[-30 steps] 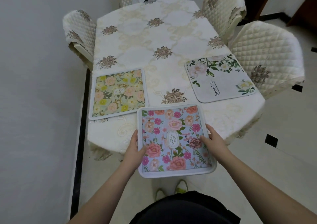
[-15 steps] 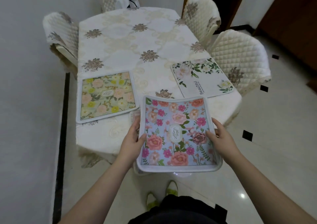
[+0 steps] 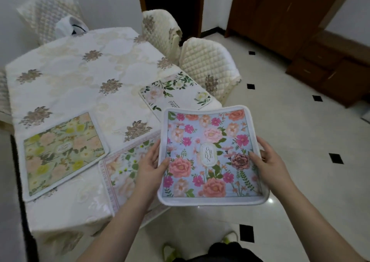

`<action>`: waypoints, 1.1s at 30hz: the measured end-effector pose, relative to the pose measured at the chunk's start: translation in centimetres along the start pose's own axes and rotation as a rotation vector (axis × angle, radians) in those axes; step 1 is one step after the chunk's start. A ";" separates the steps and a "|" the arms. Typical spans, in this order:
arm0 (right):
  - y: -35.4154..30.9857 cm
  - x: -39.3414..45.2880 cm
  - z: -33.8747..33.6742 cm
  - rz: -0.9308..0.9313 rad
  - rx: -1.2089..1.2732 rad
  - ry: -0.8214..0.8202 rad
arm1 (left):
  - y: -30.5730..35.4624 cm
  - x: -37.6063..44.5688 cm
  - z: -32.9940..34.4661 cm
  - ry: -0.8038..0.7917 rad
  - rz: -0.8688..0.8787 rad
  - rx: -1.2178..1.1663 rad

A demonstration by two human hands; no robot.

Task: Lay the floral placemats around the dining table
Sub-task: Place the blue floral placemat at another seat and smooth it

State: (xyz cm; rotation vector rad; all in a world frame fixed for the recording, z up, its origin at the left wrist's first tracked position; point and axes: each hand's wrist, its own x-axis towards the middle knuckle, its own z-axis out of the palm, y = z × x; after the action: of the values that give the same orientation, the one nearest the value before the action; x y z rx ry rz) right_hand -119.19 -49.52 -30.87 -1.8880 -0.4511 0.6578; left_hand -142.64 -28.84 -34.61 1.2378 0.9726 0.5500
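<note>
I hold a blue placemat (image 3: 210, 155) with pink and coral flowers in the air, off the table's near right corner. My left hand (image 3: 149, 166) grips its left edge and my right hand (image 3: 268, 161) grips its right edge. Below my left hand a pale placemat (image 3: 122, 173) with a pink border lies at the near end of the dining table (image 3: 80, 81). A yellow-green floral placemat (image 3: 64, 153) lies on the table's near left. A white placemat (image 3: 176, 91) with green leaves lies at the right side, partly hidden by the blue one.
Quilted cream chairs stand along the right side (image 3: 210, 65) (image 3: 160, 27) and at the far end (image 3: 50, 13). A white bag (image 3: 70, 26) sits at the far end. A white wall runs close on the left. Dark wooden cabinets (image 3: 320, 61) stand to the right across the tiled floor.
I lifted the blue placemat off the near end and carried it right, uncovering the pink-bordered placemat beneath. My view swung to the right.
</note>
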 end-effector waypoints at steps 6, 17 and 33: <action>2.6 1.4 -9.4 0.025 0.031 0.136 | 2.6 1.9 11.1 -0.143 0.002 0.021; 8.2 3.2 -26.9 0.158 0.083 0.371 | 4.2 3.5 32.0 -0.358 0.015 0.054; 8.1 16.8 -32.4 0.178 0.121 0.353 | 6.8 13.9 41.3 -0.363 -0.133 0.028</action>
State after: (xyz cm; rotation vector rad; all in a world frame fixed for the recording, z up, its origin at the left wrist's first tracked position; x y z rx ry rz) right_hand -85.67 -66.08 -32.20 -1.8922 -0.0163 0.4419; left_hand -99.52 -37.56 -31.53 1.2353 0.7491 0.1969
